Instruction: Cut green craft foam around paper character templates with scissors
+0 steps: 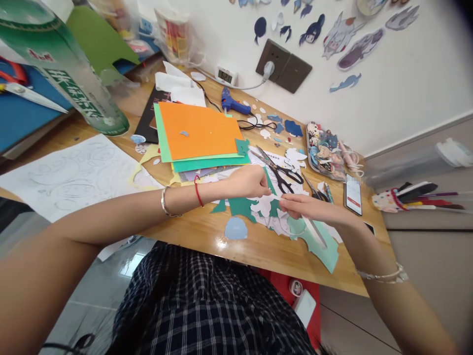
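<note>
The left hand (249, 182) has its fingers curled, seemingly pinching a lobed white paper cutout (263, 206) by its edge; the right hand (312, 207) has its fingers close together beside it — their grip I cannot tell; dark green paper (240, 206) lies beneath; light, even support — no twisting — should prevent creases.

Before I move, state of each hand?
Left hand: closed, fingertips by the white paper cutout.
Right hand: fingers nearly straight, thumb side hidden; grip can't be told.
</note>
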Demonstrator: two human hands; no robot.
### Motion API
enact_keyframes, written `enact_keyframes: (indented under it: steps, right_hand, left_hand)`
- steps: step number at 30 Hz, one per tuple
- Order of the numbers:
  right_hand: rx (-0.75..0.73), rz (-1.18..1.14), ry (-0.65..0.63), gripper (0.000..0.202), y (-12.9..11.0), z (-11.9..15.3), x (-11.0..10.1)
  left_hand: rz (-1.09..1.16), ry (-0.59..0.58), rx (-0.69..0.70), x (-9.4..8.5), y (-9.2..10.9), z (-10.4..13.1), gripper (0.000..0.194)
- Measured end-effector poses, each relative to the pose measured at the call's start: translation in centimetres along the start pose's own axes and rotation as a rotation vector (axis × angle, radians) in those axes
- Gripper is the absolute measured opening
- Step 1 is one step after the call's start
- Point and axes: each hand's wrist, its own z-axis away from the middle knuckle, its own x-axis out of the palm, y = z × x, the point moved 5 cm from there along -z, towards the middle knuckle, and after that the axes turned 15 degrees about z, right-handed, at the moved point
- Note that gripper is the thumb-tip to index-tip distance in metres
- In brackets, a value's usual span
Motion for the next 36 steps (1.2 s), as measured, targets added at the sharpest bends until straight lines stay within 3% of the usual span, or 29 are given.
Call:
enact_keyframes:
  steps: [6, 14, 28, 36]
  right_hand:
    - [0.011, 0.205, -0.096, 0.054, 1.8, -2.9, -0.9]
    - [-0.081, 0.253, -0.252, 0.058, 0.8, -2.7, -0.3]
    - [-0.066, 0.358, -0.266, 0.057, 1.6, -4.5, -0.4]
    - [0.037, 0.566, -0.189, 0.059, 1.9, -4.9, -0.1]
  left_hand:
    - [-0.109, -0.028, -0.104, 1.7, -2.2, -1.2, 0.026]
    - [-0.138, -0.068, -0.093, 1.9, -2.7, -1.5, 0.028]
    - [-0.21, -0.126, -0.03, 2.2, -2.9, -1.7, 0.027]
    - [-0.322, -0.12, -0.053, 2.7, -2.5, -1.6, 0.028]
